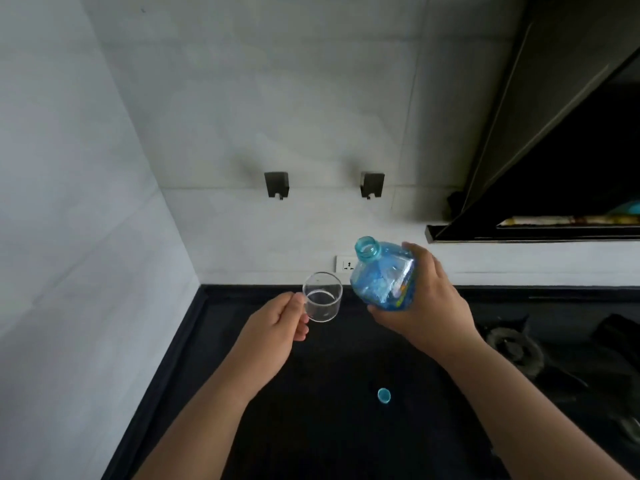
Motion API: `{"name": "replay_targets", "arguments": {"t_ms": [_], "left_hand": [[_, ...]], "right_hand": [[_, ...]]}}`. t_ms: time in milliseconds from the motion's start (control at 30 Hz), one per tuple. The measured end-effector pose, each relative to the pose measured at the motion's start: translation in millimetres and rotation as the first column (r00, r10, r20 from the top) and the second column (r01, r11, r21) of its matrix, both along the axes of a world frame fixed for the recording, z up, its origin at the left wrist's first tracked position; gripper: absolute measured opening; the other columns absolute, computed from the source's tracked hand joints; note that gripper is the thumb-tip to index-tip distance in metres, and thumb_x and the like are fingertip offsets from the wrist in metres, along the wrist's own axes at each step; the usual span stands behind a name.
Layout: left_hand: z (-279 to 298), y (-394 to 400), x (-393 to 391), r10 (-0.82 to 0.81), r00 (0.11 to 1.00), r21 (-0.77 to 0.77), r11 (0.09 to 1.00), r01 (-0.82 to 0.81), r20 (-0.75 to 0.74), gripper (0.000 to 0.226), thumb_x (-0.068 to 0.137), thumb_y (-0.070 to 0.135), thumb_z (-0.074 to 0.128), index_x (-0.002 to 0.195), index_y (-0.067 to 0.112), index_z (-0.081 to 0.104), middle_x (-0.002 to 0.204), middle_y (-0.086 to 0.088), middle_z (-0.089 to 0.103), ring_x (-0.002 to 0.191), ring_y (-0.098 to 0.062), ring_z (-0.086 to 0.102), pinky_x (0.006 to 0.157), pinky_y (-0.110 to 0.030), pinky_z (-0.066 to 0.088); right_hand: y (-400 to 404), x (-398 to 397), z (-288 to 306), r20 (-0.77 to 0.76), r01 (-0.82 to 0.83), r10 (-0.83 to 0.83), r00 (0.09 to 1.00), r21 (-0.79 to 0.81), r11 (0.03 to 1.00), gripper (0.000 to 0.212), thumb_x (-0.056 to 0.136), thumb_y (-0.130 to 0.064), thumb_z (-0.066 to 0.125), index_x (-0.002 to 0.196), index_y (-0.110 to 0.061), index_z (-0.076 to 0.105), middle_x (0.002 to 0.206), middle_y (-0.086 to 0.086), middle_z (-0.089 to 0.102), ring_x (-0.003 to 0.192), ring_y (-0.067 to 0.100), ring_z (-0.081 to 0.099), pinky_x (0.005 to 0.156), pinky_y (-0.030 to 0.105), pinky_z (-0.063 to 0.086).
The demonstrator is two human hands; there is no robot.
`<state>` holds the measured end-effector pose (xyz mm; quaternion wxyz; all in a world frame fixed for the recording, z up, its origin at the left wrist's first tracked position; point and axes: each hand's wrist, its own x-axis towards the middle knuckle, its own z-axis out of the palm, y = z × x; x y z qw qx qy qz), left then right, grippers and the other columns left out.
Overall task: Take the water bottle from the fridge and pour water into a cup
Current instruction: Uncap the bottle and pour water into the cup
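A clear glass cup [323,296] is held above the black counter by my left hand [277,329], whose fingers grip its handle side. It appears to hold a little water. To its right my right hand [426,306] grips a blue plastic water bottle [379,273] around its body. The bottle is uncapped and roughly upright, leaning a little left, with its open neck higher than the cup's rim and to its right. No water is flowing. The blue bottle cap [384,396] lies on the counter between my forearms.
The black counter [311,427] meets white tiled walls at the left and back. A wall socket [345,264] sits just behind the cup, two dark hooks [276,184] higher up. A gas stove burner [514,348] is at the right under a dark range hood [554,150].
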<state>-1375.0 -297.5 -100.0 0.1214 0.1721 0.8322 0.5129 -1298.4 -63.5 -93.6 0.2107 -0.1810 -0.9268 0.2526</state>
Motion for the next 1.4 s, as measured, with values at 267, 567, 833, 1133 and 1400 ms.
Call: {"name": "replay_targets", "arguments": {"t_ms": [267, 567, 833, 1133, 1400], "left_hand": [[45.3, -4.5, 26.3, 0.079, 0.988, 0.057, 0.996, -0.072, -0.13, 0.041, 0.106, 0.046, 0.037, 0.087, 0.02, 0.063, 0.08, -0.001, 0.067, 0.073, -0.01, 0.065, 0.075, -0.027, 0.055], [53.8, -5.9, 36.7, 0.088, 0.971, 0.0, 0.996, -0.09, -0.222, 0.043, 0.106, 0.045, 0.034, 0.088, 0.018, 0.062, 0.082, -0.005, 0.067, 0.074, -0.018, 0.065, 0.071, -0.032, 0.054], [54.9, -6.0, 36.9, 0.101, 0.967, -0.018, 0.994, -0.108, -0.233, 0.048, 0.105, 0.046, 0.033, 0.087, 0.011, 0.06, 0.083, -0.011, 0.066, 0.077, -0.026, 0.064, 0.073, -0.04, 0.053], [51.0, -6.7, 31.4, 0.093, 0.974, -0.004, 0.995, -0.096, -0.207, 0.043, 0.107, 0.043, 0.035, 0.086, 0.017, 0.062, 0.081, -0.006, 0.067, 0.076, -0.022, 0.065, 0.075, -0.04, 0.055], [48.0, -2.5, 26.4, 0.068, 0.971, -0.031, 0.997, -0.077, -0.229, 0.047, 0.105, 0.047, 0.034, 0.085, 0.014, 0.06, 0.08, -0.009, 0.065, 0.075, -0.023, 0.063, 0.072, -0.044, 0.054]], "right_hand": [[-1.3, 17.0, 60.8, -0.085, -0.02, 0.044, 0.995, 0.26, 0.966, 0.104, 0.065, -0.037, 0.09, 0.149, -0.037, 0.029, 0.146, -0.012, 0.045, 0.135, 0.016, 0.042, 0.086, 0.04, 0.052], [-7.1, 22.7, 80.5, -0.045, 0.001, 0.022, 0.999, 0.446, 0.895, 0.099, 0.068, -0.039, 0.09, 0.149, -0.035, 0.033, 0.148, -0.013, 0.043, 0.141, 0.015, 0.032, 0.078, 0.046, 0.058], [-11.5, 22.2, 76.4, -0.055, -0.007, 0.039, 0.998, 0.487, 0.873, 0.096, 0.065, -0.033, 0.092, 0.146, -0.034, 0.04, 0.145, -0.013, 0.046, 0.14, 0.016, 0.034, 0.069, 0.043, 0.059], [-11.0, 17.1, 74.7, -0.052, 0.01, 0.019, 0.998, 0.511, 0.86, 0.1, 0.061, -0.033, 0.095, 0.144, -0.031, 0.04, 0.144, -0.01, 0.048, 0.138, 0.017, 0.033, 0.069, 0.043, 0.06], [-6.7, 15.3, 72.3, -0.05, 0.018, 0.011, 0.999, 0.545, 0.838, 0.097, 0.065, -0.033, 0.094, 0.145, -0.031, 0.04, 0.144, -0.011, 0.045, 0.14, 0.019, 0.036, 0.066, 0.043, 0.06]]}}
